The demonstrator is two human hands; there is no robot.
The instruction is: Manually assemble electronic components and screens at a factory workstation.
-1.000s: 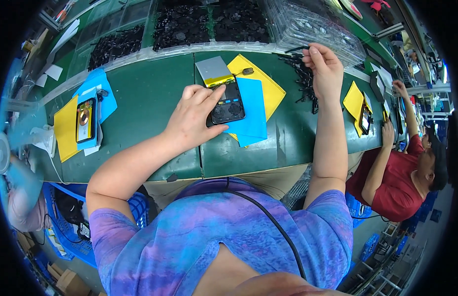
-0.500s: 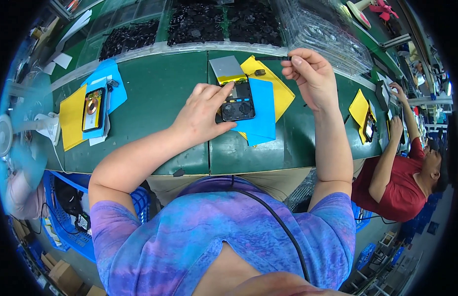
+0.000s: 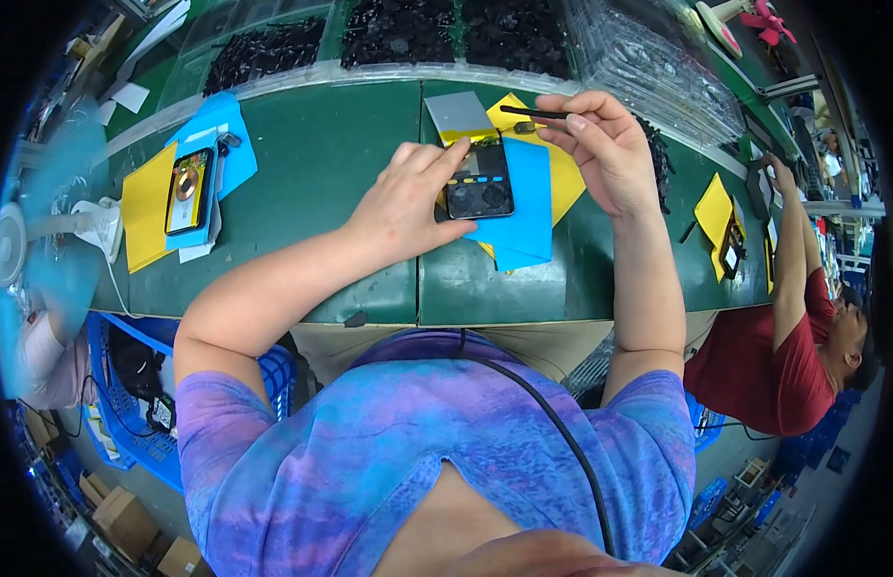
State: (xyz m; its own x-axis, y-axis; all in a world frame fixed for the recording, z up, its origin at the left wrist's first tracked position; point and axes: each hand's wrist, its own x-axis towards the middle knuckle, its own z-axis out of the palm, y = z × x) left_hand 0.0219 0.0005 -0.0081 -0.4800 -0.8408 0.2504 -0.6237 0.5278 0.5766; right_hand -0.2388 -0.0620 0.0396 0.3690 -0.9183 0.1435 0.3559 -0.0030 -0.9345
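My left hand grips an opened black phone along its left side, the thumb at the lower edge and a fingertip near the top. A grey panel with a yellow strip adjoins the phone's upper end. Blue sheet and yellow sheet lie under the phone. Raised above the yellow sheet, my right hand pinches a thin black strip pointing left. A small dark part on a cable lies just below that strip.
Clear trays of black parts line the table's far side, beside stacked clear plastic trays. Another opened phone rests on blue and yellow sheets at left. A co-worker in a red shirt reaches over the table at right.
The black strip in my right hand now shows lengthwise, pointing left. The view has shifted slightly; my left hand stays on the phone. The co-worker's arms have moved.
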